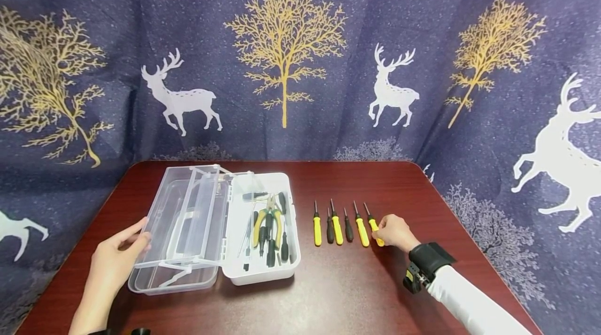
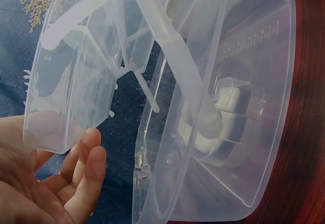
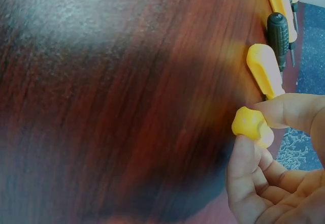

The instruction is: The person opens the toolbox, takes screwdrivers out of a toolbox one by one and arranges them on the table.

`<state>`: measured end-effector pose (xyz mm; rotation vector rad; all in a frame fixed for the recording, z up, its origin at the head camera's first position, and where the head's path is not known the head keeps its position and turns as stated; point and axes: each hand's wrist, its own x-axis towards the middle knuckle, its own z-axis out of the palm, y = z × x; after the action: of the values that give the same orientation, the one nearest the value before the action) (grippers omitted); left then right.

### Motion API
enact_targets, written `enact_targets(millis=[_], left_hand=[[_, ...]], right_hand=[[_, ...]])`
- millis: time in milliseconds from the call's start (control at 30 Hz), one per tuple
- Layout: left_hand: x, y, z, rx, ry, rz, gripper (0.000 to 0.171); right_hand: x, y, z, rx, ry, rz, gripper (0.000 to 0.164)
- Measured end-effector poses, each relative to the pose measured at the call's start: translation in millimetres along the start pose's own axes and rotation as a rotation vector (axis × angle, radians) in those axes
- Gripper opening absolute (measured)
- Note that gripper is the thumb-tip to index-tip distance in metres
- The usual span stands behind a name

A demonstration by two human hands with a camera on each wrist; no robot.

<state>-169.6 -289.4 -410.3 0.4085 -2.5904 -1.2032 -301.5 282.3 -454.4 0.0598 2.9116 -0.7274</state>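
Note:
My left hand (image 1: pixel 114 259) grips the near left edge of the clear plastic tray (image 1: pixel 161 215) of an opened toolbox. The left wrist view shows the thumb and fingers around the tray's corner (image 2: pixel 53 132). On the right, my right hand (image 1: pixel 396 231) pinches the yellow handle of a screwdriver (image 1: pixel 373 224) between thumb and fingers. In the right wrist view the handle's butt end (image 3: pixel 249 122) faces the camera. This screwdriver is the rightmost of a row; beside it lies another yellow screwdriver (image 1: pixel 362 231).
The toolbox's white half (image 1: pixel 258 275) holds pliers (image 1: pixel 278 228) and several dark-handled screwdrivers. Left of it stands the clear lid half (image 1: pixel 202 278) with folding arms. More yellow and black screwdrivers (image 1: pixel 317 230) lie between box and right hand. A patterned curtain (image 1: pixel 310 142) hangs behind the table.

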Motion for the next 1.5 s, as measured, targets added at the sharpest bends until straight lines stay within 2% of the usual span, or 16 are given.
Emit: enact_targets(millis=[667, 1000, 1133, 1400, 1500], left_hand=[[-0.2, -0.3, 0.7, 0.007, 0.009, 0.008, 0.049], [0.6, -1.1, -0.1, 0.015, -0.004, -0.009, 0.050], [0.4, -0.7, -0.9, 0.023, 0.003, -0.002, 0.049], [1.3, -0.8, -1.6, 0.026, 0.004, 0.000, 0.050], [0.3, -2.1, -0.3, 0.018, 0.006, 0.003, 0.050]], right_hand=[[-5.9, 1.1, 3.5, 0.091, -0.038, 0.015, 0.026], [-10.1, -4.2, -3.6, 0.124, -0.078, 0.067, 0.027], [-9.4, -9.5, -16.9, 0.135, -0.062, 0.047, 0.026], [-6.2, -25.6, -66.5, 0.128, -0.037, -0.007, 0.028], [-4.1, -27.1, -75.0, 0.113, -0.030, -0.010, 0.028]])
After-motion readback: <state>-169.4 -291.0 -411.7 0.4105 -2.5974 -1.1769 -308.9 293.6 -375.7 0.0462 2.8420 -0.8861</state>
